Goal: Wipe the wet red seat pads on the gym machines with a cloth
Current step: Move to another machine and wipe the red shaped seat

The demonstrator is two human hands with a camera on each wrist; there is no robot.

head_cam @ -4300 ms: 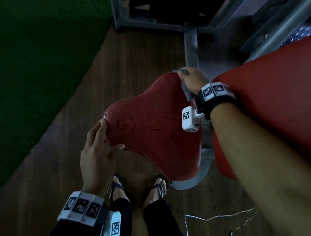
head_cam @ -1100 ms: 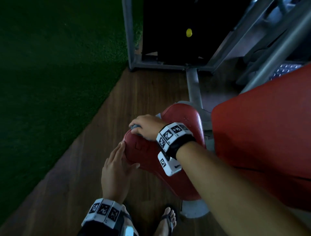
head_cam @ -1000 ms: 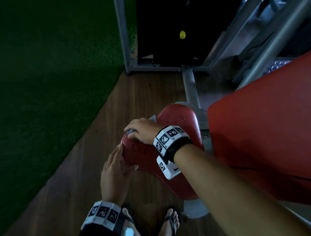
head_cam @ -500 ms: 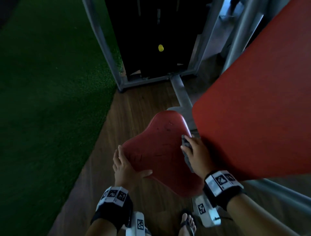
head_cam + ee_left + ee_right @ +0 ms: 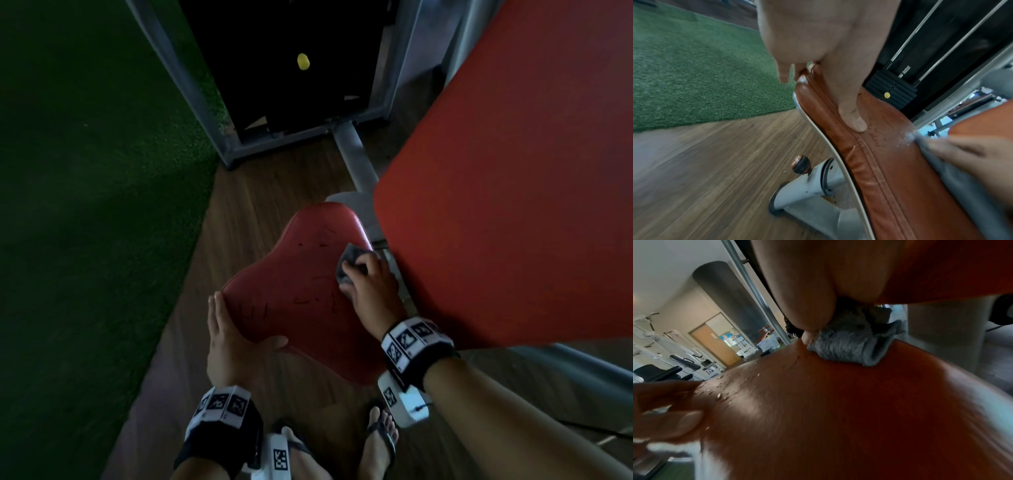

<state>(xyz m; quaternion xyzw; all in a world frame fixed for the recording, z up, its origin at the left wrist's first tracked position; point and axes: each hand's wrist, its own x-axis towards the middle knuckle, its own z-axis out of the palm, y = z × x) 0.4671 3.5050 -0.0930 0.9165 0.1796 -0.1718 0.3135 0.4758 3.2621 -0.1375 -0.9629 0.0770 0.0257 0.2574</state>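
We are pressing a bunched grey cloth (image 5: 348, 261) onto the far right part of the red seat pad (image 5: 298, 294) with our right hand (image 5: 371, 286), fingers curled over it, just beside the big red back pad (image 5: 513, 178). Our left hand (image 5: 231, 342) is lying spread against the seat pad's near left edge, thumb on top, near water drops (image 5: 721, 396).

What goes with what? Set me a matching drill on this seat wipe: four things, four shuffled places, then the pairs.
Things
1 left hand
2 grey cloth
3 yellow pin
4 water droplets

Places
a on the black weight stack
b bunched under the right hand
c resting on the seat pad at its edge
d beaded on the pad beside the left thumb

Pairs: 1-c, 2-b, 3-a, 4-d
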